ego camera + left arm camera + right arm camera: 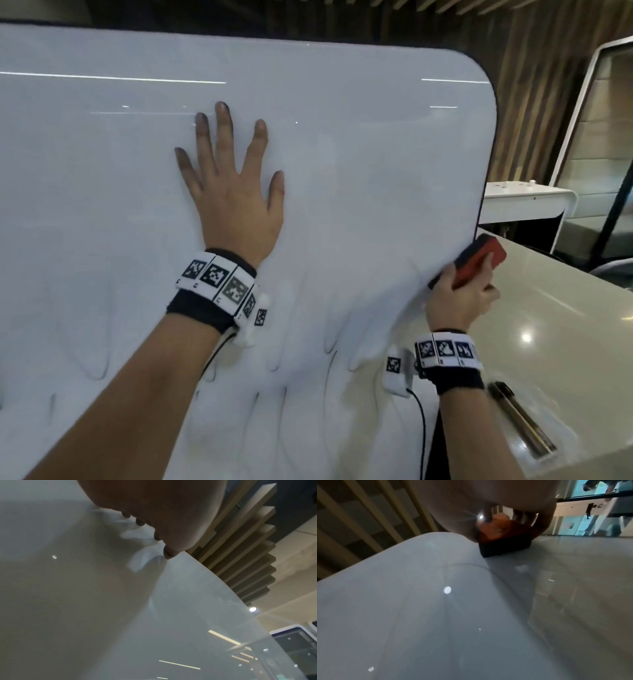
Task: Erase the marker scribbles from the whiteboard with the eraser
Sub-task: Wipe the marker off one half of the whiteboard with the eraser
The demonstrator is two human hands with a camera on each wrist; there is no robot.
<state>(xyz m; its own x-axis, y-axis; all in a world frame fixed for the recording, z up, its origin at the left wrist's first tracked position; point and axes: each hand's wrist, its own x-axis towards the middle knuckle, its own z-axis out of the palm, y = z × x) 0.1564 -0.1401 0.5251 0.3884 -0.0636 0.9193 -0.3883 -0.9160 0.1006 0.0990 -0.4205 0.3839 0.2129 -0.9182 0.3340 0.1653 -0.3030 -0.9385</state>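
Mostly the board [342, 154] looks clean up top, but thin dark scribbles [329, 373] are left low down. Left hand [233, 205] lies flat, fingers spread. Right hand [455, 305] wraps its fingers round the eraser [479, 260] at the board's right edge.

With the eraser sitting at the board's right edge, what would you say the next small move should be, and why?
Probably bring the eraser down and leftward to the lower part of the whiteboard. The right hand grips it at the right edge, where the surface looks clean, while faint marker strokes remain lower down. The left hand, pressed flat, steadies the board.
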